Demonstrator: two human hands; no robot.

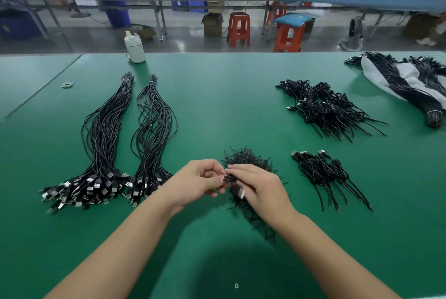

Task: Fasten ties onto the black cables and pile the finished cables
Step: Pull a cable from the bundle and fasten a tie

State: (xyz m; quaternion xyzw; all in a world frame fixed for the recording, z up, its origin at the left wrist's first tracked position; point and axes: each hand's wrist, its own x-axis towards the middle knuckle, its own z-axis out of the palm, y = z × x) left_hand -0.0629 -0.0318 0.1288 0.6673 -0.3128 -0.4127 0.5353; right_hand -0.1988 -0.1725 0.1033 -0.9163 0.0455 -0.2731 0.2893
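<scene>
Hands meet near the desk's front edge: left hand (pixel 198 181) and right hand (pixel 255 184) both pinch a coiled black cable (pixel 231 178) above the loose ties (pixel 246 157). Looks like the tie's being twisted on; next it should go on the small finished pile (pixel 325 173) to the right.

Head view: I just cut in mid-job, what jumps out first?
Both hands, left hand and right hand, meet at centre, pinching a black cable over the heap of ties. Two long untied bundles lie left on the green table; finished piles sit right.
</scene>
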